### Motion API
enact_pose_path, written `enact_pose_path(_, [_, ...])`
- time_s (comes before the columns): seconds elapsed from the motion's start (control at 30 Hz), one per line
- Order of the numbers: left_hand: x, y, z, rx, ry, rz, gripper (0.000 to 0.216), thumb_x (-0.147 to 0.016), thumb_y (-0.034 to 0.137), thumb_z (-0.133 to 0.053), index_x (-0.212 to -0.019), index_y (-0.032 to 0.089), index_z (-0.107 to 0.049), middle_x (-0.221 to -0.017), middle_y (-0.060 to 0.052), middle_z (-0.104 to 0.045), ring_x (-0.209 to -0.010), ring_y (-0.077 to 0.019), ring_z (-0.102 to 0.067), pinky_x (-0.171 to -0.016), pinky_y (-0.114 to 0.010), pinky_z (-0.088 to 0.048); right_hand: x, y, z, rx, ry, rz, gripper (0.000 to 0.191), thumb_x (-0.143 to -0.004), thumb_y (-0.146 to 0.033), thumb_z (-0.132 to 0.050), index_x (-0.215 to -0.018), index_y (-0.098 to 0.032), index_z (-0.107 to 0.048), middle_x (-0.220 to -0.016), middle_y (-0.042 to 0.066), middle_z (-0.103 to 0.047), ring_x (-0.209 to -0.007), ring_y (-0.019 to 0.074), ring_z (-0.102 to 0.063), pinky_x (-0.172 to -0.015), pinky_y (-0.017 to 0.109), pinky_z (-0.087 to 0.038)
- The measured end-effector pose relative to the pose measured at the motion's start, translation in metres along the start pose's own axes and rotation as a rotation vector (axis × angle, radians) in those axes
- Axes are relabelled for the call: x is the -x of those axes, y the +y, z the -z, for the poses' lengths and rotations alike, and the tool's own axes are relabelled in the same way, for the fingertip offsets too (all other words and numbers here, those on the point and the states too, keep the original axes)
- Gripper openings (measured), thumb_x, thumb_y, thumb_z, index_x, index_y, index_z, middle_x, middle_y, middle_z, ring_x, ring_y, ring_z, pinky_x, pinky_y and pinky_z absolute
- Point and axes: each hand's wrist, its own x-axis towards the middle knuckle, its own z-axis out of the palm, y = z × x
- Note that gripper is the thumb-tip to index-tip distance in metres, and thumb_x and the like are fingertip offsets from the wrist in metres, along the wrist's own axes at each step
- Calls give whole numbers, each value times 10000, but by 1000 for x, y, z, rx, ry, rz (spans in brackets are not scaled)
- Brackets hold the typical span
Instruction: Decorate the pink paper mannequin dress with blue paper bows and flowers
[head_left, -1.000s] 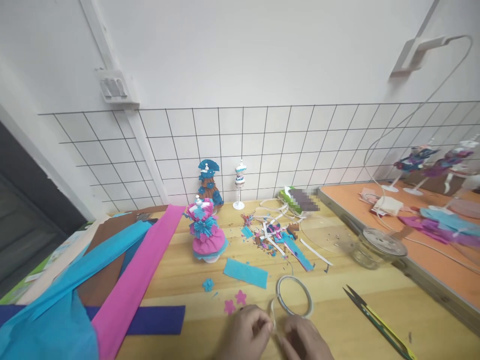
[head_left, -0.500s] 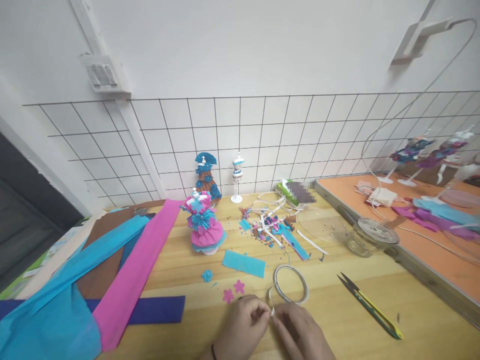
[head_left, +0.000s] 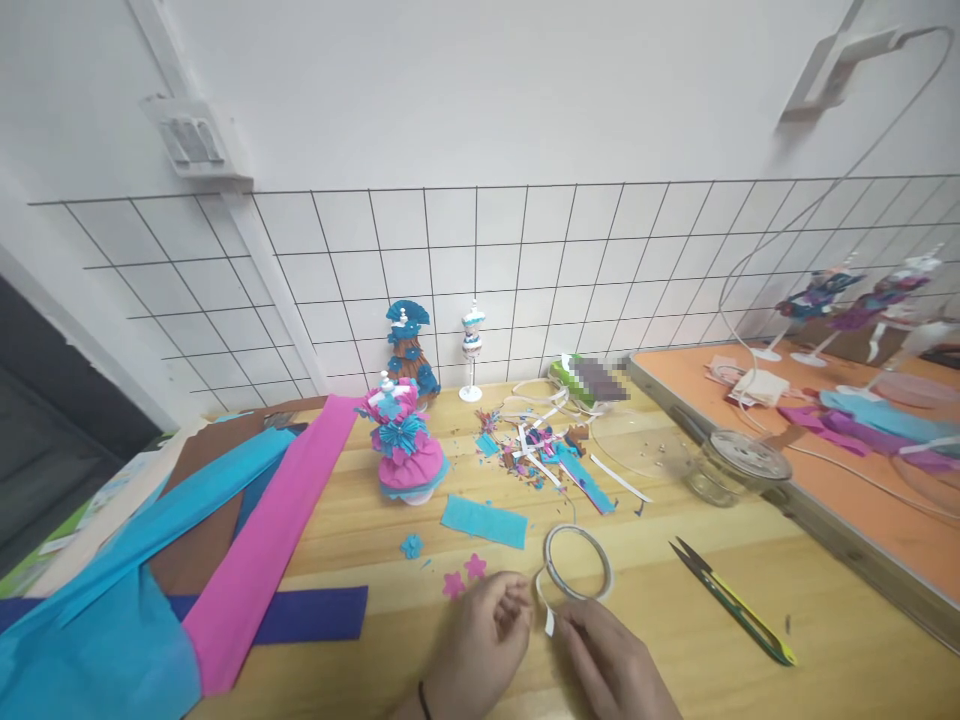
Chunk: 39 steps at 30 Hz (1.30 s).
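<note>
A roll of narrow white tape point(head_left: 612, 580) lies on the table, with a loose tape end point(head_left: 550, 622) hanging from its left side. My right hand point(head_left: 611, 655) is closed at the roll's near edge, its fingertips against this strip. Just left of the tape end, my left hand point(head_left: 487, 635) has its fingers curled together, apart from the strip; whatever they pinch is too small to make out. Two pink paper flowers point(head_left: 463, 575) lie beyond my left hand. A blue paper flower point(head_left: 411, 546) and a blue crepe strip point(head_left: 484, 521) are farther off.
Yellow-handled snips point(head_left: 735, 603) lie to the right. A pink-and-blue dressed stand point(head_left: 409, 455), a brown-and-blue one point(head_left: 409, 350) and a white stand point(head_left: 472, 350) stand behind. Paper scraps point(head_left: 536, 455) and a clear lidded container point(head_left: 739, 465) lie beyond; crepe sheets point(head_left: 277, 550) cover the left.
My left hand has drawn back leftward and up from the tape end, where both hands met. The tape end now hangs free of the left fingers, beside my right hand.
</note>
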Motion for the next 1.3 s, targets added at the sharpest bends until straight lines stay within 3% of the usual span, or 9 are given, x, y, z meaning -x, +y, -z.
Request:
enact_pose_path(0.27, [0, 0, -6, 55, -79, 30, 273, -707, 82, -478, -957, 137, -572, -780, -32, -615, -683, -106, -564, -655, -211, -459, 3, 2, 4, 63, -126, 155, 174, -889, -226, -385, -828, -215, -547, -716, 20, -617, -648, 124, -599, -621, 203, -490])
enact_pose_path(0.57, [-2, -6, -7, -22, -132, 59, 232, -722, 124, -478, -895, 149, -631, -770, -30, -646, -643, -101, -556, -605, -200, -438, 3, 3, 8, -14, -144, -14, 209, -897, -251, -366, -829, -207, -559, -742, 33, -620, -678, 128, -604, -634, 203, -495])
enact_pose_path(0.73, [-2, -1, -3, -100, -37, -16, 423, -658, 96, -535, -1065, 205, -571, -962, -41, -600, -820, -136, -545, -663, -212, -458, 6, 5, 9, -16, -179, 7, 210, -907, -249, -338, -921, -206, -544, -814, 58, -630, -745, 143, -609, -679, 228, -495])
enact_pose_path(0.83, [-2, -2, -2, -73, -4, -11, 496, -663, 86, -512, -1137, 232, -519, -1035, -47, -558, -799, -122, -541, -654, -214, -477, 9, 5, 8, 22, -216, 28, 201, -910, -223, -327, -930, -208, -526, -826, 58, -619, -753, 145, -600, -693, 247, -488])
enact_pose_path(1.1, [-3, -15, -11, 114, -104, 157, 621, -659, 65, -472, -1252, 241, -418, -1145, -85, -498, -705, -111, -566, -415, -152, -459, 13, 6, 2, 126, -272, 130, 180, -891, -157, -348, -910, -203, -521, -804, 57, -601, -746, 160, -579, -690, 279, -476])
enact_pose_path(1.2, [-3, -17, -13, 158, -137, 154, 658, -667, 34, -443, -1284, 256, -385, -1138, -77, -508, -656, -82, -561, -507, -190, -504, 13, 6, 1, 129, -280, 137, 175, -887, -149, -356, -947, -204, -511, -837, 63, -605, -772, 164, -581, -704, 282, -474])
enact_pose_path(1.3, [-2, -15, -12, 76, -153, 49, 686, -683, 15, -431, -1307, 287, -351, -1099, -53, -545, -689, -83, -558, -635, -230, -513, 13, 6, 1, 124, -277, 121, 178, -889, -147, -350, -955, -208, -504, -845, 57, -608, -774, 158, -587, -703, 274, -475])
